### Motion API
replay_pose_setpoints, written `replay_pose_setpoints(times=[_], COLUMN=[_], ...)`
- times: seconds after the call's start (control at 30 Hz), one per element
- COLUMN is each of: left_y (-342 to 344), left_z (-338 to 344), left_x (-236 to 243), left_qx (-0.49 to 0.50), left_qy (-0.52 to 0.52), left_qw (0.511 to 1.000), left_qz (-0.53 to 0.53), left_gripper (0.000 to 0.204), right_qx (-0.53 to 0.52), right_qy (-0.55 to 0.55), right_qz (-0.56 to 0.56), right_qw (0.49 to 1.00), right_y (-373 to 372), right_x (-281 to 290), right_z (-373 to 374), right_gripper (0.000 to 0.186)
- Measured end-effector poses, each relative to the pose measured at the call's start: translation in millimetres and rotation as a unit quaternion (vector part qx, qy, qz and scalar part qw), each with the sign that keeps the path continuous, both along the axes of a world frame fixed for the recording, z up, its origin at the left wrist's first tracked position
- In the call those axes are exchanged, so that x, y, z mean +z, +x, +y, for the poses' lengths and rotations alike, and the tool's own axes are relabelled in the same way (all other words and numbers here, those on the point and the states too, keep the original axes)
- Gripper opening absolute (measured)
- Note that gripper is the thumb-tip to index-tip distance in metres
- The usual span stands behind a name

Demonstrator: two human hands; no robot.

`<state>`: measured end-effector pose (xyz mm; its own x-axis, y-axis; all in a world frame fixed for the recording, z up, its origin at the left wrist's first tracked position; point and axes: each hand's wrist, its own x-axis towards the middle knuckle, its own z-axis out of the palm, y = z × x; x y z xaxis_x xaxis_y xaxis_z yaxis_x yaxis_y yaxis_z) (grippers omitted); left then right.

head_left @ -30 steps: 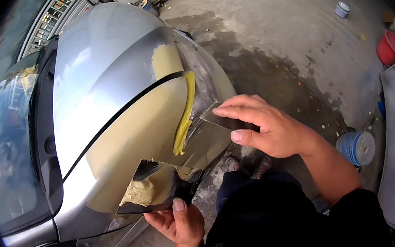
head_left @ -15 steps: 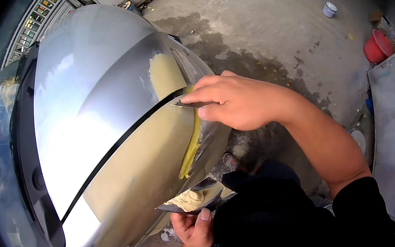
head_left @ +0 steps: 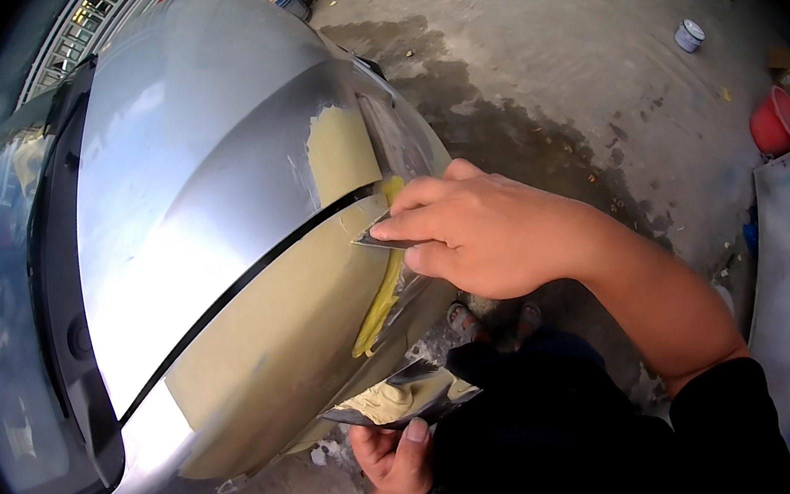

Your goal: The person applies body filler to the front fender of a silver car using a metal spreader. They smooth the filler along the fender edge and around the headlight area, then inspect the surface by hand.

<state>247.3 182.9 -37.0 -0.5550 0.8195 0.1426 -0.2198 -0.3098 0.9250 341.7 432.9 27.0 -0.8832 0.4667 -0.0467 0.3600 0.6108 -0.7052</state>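
Now R hand (head_left: 494, 233) grips scraper (head_left: 382, 239), L (head_left: 396, 454) board (head_left: 407, 402)

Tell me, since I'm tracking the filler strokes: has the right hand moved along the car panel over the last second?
Yes. The right hand with its metal spreader has moved up the yellow filler ridge, toward the black panel seam.

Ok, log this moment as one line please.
right hand: presses metal spreader to yellow filler on silver car panel | left hand: holds filler board below | floor: red bucket

Glossy silver car panel (head_left: 197, 204); matt yellowish filler (head_left: 277, 344); rough concrete floor (head_left: 547, 34).
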Motion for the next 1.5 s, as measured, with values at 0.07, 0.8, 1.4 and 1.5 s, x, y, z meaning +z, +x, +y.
replay_pose_setpoints(times=[0.07,0.8,1.4,1.5], left_y=[2,-2,-4,-4], left_z=[2,8,11,7], left_x=[0,-3,1,-4], left_qx=[0.001,-0.002,0.000,0.037], left_qy=[0.007,0.013,0.013,0.026], left_qw=[1.000,1.000,0.999,0.998], left_qz=[0.002,-0.009,-0.041,-0.053], left_gripper=[0.053,0.060,0.064,0.064], right_qx=[-0.001,0.010,-0.031,-0.033], right_qy=[-0.001,0.024,-0.038,-0.042], right_qz=[0.008,0.054,0.057,0.076], right_qw=[1.000,0.998,0.997,0.996], right_y=[-2,-1,-4,0], right_x=[2,-15,-21,-24], right_z=[7,12,12,-6], right_gripper=[0.038,0.040,0.041,0.040])
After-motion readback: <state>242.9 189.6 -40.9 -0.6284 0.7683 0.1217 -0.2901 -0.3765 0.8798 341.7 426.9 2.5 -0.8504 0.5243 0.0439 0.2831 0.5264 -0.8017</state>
